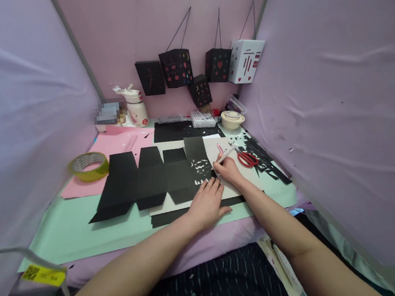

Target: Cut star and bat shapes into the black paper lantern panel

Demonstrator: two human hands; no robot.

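Observation:
My right hand [227, 167] is closed around a slim white pen-shaped craft knife [228, 152], its tip at the right edge of a black card [149, 179]. The card is a flat box shape with flaps, and its right panel has several small cut-outs [201, 168] showing white. My left hand [208, 198] lies flat, fingers stretched, on the lower part of that panel. Beneath the card is a pale board [235, 188], with another black sheet [171, 216] under it. Red-handled scissors [247, 159] and a pink pen [219, 148] lie just beyond my right hand.
Black paper scraps [265, 159] are heaped at the right. A yellow tape roll [89, 167] rests on pink sheets [112, 145] at the left. A white bottle [137, 108] and a cream tape roll [232, 120] stand behind. Paper lanterns [177, 68] hang above; fabric walls close both sides.

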